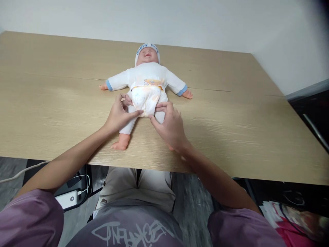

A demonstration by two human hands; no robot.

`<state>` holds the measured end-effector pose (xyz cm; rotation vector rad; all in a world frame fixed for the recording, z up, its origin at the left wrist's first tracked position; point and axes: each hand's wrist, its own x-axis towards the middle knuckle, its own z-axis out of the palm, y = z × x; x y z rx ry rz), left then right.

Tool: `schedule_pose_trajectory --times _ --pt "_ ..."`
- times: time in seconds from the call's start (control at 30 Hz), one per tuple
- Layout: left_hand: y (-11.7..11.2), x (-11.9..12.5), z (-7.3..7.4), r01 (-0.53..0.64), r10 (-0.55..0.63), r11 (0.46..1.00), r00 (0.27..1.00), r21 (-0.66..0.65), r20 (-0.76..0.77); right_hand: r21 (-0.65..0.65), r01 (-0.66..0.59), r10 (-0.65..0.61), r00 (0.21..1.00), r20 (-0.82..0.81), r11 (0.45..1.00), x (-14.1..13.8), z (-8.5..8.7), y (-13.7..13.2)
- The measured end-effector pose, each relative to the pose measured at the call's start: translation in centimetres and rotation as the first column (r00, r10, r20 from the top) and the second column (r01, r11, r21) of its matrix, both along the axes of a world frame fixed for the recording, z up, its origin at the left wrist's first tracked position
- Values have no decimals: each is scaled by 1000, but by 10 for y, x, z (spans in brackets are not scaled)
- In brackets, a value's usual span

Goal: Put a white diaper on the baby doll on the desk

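A baby doll in a white top and a white-and-blue cap lies on its back on the wooden table, head away from me. It wears a white diaper with an orange-printed waistband. My left hand pinches the diaper's lower left edge at the doll's thigh. My right hand grips the lower right edge at the crotch and covers the doll's other leg. One bare foot of the doll shows near the table's front edge.
The light wooden table runs wide on both sides of the doll, with a white wall behind it. Under the front edge are my knees, a white power strip with cables on the floor at left, and dark furniture at right.
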<state>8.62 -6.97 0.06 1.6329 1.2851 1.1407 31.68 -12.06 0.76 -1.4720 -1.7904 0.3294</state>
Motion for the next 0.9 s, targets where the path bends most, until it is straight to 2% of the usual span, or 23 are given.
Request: schedule_pose_trajectory --times 0.2,0.47,0.6,0.9 --pt "-6 1 6 -8 17 993 997 -120 77 -2 -16 16 998 53 1000 3 -1 0" --pt "-8 -1 18 114 -110 986 993 -125 34 6 -89 87 990 110 996 5 -7 3" --pt "-5 -3 20 159 -150 975 986 -156 69 8 -105 103 988 111 994 5 -8 3" --pt "-3 -2 19 178 -152 967 977 -183 150 10 -104 103 989 107 995 4 -4 0"
